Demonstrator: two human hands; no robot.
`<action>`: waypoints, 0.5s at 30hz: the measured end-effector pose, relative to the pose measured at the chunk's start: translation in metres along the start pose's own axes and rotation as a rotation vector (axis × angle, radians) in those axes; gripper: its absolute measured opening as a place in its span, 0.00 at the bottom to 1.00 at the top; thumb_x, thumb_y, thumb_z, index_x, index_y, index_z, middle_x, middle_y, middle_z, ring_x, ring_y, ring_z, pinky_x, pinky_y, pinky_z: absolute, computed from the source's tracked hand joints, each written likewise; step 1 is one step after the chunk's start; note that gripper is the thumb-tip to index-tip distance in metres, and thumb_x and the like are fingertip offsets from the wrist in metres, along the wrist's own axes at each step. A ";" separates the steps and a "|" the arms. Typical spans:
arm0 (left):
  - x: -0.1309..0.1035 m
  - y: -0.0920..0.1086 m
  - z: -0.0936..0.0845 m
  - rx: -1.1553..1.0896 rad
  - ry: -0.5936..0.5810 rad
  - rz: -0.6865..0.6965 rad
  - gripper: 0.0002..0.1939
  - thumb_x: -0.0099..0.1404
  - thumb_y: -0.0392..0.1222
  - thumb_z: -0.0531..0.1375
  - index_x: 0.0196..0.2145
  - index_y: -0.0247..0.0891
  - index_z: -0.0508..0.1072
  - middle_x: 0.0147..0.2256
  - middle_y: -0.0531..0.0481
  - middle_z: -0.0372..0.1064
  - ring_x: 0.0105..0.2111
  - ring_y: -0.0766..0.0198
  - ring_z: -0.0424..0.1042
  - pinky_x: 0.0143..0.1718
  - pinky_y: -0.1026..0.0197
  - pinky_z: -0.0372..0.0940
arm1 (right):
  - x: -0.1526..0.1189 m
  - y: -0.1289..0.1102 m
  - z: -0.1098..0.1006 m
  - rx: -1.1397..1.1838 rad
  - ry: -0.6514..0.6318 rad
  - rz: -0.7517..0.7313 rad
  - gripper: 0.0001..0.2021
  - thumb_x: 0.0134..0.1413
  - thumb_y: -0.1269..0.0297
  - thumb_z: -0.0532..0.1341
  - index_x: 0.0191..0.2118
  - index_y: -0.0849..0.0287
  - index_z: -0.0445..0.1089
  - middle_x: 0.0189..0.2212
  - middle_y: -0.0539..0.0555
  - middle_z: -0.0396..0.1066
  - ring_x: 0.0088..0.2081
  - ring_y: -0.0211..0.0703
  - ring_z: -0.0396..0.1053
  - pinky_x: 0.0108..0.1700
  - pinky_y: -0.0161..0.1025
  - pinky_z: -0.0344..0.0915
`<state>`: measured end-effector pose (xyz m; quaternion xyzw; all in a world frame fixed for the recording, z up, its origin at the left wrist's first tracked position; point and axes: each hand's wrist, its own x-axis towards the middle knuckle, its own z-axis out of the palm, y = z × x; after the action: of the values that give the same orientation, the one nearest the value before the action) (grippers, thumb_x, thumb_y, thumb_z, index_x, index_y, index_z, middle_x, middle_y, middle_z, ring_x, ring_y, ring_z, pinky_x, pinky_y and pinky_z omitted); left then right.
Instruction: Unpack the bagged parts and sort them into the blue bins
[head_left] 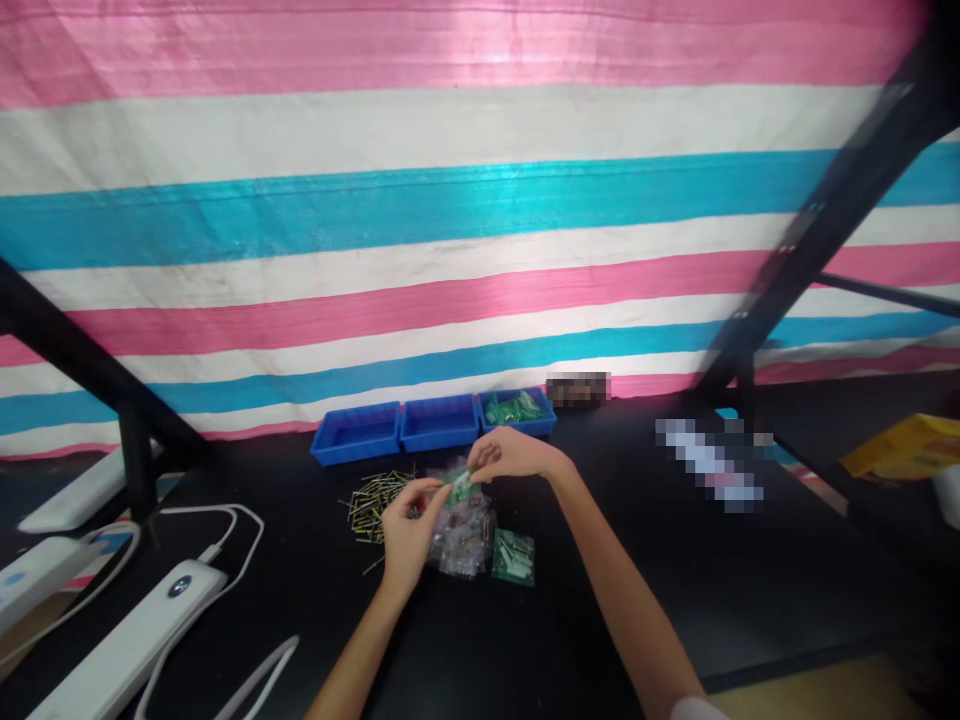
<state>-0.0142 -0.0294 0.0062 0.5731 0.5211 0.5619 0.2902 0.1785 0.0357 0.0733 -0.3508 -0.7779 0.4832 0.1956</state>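
Observation:
Between my two hands is a small green packet (463,487), pinched from both sides. My left hand (411,515) grips its left edge with thumb and forefinger. On the other side, my right hand (504,455) has its fingertips closed on the packet's upper right. Below lies a pile of clear plastic bags (461,540) with small parts inside. Left of that pile, many long yellowish and silver screws or pins (371,505) lie loose, partly behind my left hand. A second green packet with white pieces (514,558) rests flat to the right of the bags.
Three blue trays stand behind: left (356,433), middle (440,422) and right (550,424), the right one holding green packets (514,407). White power strips (124,640) and cables (259,535) are at the left. Black frame legs flank the table; striped sheeting hangs behind.

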 end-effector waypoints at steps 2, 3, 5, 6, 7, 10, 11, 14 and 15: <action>-0.001 0.002 0.001 -0.026 -0.028 -0.017 0.09 0.54 0.43 0.60 0.32 0.36 0.71 0.25 0.53 0.65 0.24 0.68 0.62 0.27 0.66 0.58 | -0.004 0.008 -0.007 0.044 0.015 0.016 0.12 0.40 0.59 0.64 0.31 0.62 0.70 0.26 0.53 0.72 0.29 0.40 0.70 0.31 0.34 0.65; -0.001 0.003 0.001 -0.035 -0.038 -0.022 0.09 0.55 0.43 0.59 0.33 0.37 0.70 0.26 0.53 0.65 0.25 0.68 0.62 0.27 0.66 0.58 | -0.006 0.013 -0.012 0.060 0.049 0.026 0.12 0.40 0.59 0.63 0.31 0.62 0.70 0.26 0.52 0.72 0.28 0.39 0.69 0.31 0.34 0.65; -0.002 0.005 0.002 -0.049 -0.051 -0.031 0.09 0.56 0.43 0.58 0.35 0.37 0.70 0.27 0.54 0.65 0.24 0.69 0.61 0.27 0.67 0.57 | -0.014 0.024 -0.025 0.050 0.184 0.060 0.13 0.41 0.58 0.63 0.31 0.62 0.69 0.25 0.51 0.71 0.25 0.37 0.68 0.30 0.34 0.65; -0.003 0.006 0.002 -0.053 -0.056 -0.035 0.09 0.57 0.43 0.58 0.35 0.38 0.69 0.27 0.54 0.65 0.24 0.69 0.61 0.27 0.67 0.57 | -0.018 0.031 -0.031 0.019 0.264 0.085 0.13 0.41 0.58 0.62 0.33 0.61 0.68 0.23 0.50 0.71 0.23 0.36 0.67 0.29 0.34 0.64; -0.003 0.006 0.002 -0.058 -0.061 -0.039 0.09 0.57 0.44 0.57 0.36 0.38 0.69 0.27 0.54 0.64 0.24 0.69 0.60 0.27 0.67 0.57 | -0.023 0.038 -0.038 -0.018 0.367 0.123 0.13 0.42 0.58 0.62 0.34 0.61 0.68 0.22 0.50 0.70 0.21 0.36 0.66 0.27 0.34 0.63; -0.004 0.006 0.002 -0.074 -0.084 -0.055 0.09 0.58 0.44 0.56 0.36 0.38 0.68 0.29 0.53 0.64 0.25 0.69 0.61 0.27 0.67 0.57 | -0.032 0.058 -0.054 -0.115 0.712 0.251 0.13 0.43 0.59 0.61 0.36 0.59 0.68 0.26 0.52 0.72 0.24 0.39 0.68 0.28 0.36 0.64; -0.004 0.005 0.002 -0.080 -0.095 -0.059 0.09 0.58 0.44 0.56 0.36 0.38 0.68 0.29 0.53 0.64 0.26 0.69 0.61 0.28 0.67 0.58 | -0.034 0.063 -0.058 -0.156 0.812 0.281 0.13 0.44 0.59 0.60 0.37 0.58 0.68 0.28 0.53 0.72 0.28 0.41 0.69 0.30 0.37 0.64; -0.004 0.005 0.003 -0.085 -0.115 -0.058 0.09 0.59 0.44 0.55 0.36 0.38 0.68 0.30 0.52 0.65 0.26 0.69 0.62 0.28 0.67 0.58 | -0.035 0.074 -0.064 -0.260 1.092 0.369 0.13 0.48 0.59 0.56 0.39 0.57 0.69 0.31 0.55 0.73 0.35 0.46 0.70 0.36 0.40 0.64; -0.004 0.005 0.004 -0.082 -0.119 -0.055 0.09 0.59 0.44 0.55 0.36 0.38 0.68 0.31 0.52 0.65 0.26 0.68 0.62 0.28 0.67 0.58 | -0.034 0.076 -0.064 -0.276 1.164 0.394 0.14 0.48 0.59 0.55 0.40 0.57 0.69 0.31 0.55 0.73 0.35 0.46 0.70 0.37 0.41 0.64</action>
<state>-0.0090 -0.0331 0.0084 0.5787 0.4949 0.5396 0.3592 0.2699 0.0721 0.0365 -0.7150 -0.5199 0.1352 0.4475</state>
